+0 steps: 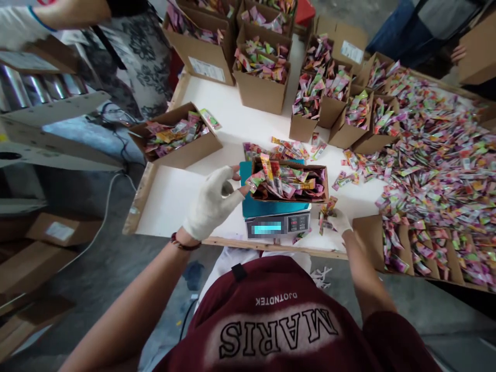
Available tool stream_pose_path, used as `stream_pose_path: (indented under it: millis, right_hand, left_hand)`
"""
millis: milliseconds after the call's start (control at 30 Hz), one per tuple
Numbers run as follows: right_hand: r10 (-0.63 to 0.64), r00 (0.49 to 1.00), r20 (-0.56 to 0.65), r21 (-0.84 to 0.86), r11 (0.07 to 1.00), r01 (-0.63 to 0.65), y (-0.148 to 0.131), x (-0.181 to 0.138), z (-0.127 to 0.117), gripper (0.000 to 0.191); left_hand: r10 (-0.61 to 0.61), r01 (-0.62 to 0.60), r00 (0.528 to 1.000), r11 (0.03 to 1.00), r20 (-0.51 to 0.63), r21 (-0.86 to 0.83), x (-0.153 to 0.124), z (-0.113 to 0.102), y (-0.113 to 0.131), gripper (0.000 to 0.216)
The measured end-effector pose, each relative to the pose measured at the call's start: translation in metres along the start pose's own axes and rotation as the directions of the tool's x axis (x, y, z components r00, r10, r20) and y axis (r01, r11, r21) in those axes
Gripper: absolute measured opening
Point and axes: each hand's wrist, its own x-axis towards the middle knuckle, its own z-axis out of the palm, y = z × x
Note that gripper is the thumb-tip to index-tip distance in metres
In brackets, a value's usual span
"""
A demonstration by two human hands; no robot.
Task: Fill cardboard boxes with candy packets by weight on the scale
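1. Left hand (211, 201): gloved, thumb and finger spread, gripping nothing, at the left end of the open box (326, 184) (can't tell if the tips touch it).
2. Right hand (341, 222): gloved, fingers closed on a small bunch of packets (328, 209), just right of the scale (297, 223).
3. Box: sits on the scale, filled with similar packets.
4. Scale: near the front edge of the white tabletop (163, 201).
5. Loose pile (434, 139): spread along the right side.

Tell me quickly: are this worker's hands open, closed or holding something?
Left hand: open, thumb and fingers apart, beside the carton on the digital scale.
Right hand: closed on a few small stick packets.
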Motion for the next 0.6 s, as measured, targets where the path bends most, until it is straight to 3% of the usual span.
stream_pose_path:
  millis: [100,200,267,367,467,533,600]
  right_hand:
    - [-0.157,0.987,-0.041,0.119,0.98,0.161,0.015,-0.016,-0.03,0.038]
    - [-0.237,0.967,-0.099,0.168,0.953,0.25,0.026,-0.03,-0.067,0.029]
    - [-0.32,0.936,-0.145,0.232,0.909,0.346,0.02,-0.042,-0.084,0.022]
    - [-0.487,0.846,-0.215,0.307,0.789,0.532,-0.02,-0.059,-0.086,0.02]
    - [-0.595,0.786,-0.17,0.078,0.787,0.613,-0.083,-0.066,-0.062,0.024]
    - [-0.591,0.806,0.014,-0.199,0.789,0.582,-0.123,-0.062,-0.042,0.028]
    - [-0.502,0.838,0.213,-0.392,0.742,0.544,-0.15,-0.056,-0.028,0.03]
  left_hand:
    - [0.176,-0.185,0.983,0.956,0.06,0.228,0.013,0.01,0.015,0.037]
    - [0.301,-0.365,0.928,0.85,0.22,0.38,0.026,0.029,0.03,0.035]
    - [0.271,-0.427,0.886,0.794,0.377,0.432,0.036,0.045,0.042,0.034]
    - [0.106,-0.406,0.833,0.785,0.544,0.468,0.053,0.065,0.055,0.028]
    - [0.057,-0.374,0.831,0.794,0.554,0.479,0.061,0.068,0.06,0.023]
    - [0.079,-0.364,0.855,0.796,0.513,0.483,0.057,0.059,0.058,0.028]
    - [0.15,-0.333,0.908,0.827,0.392,0.454,0.047,0.043,0.052,0.036]
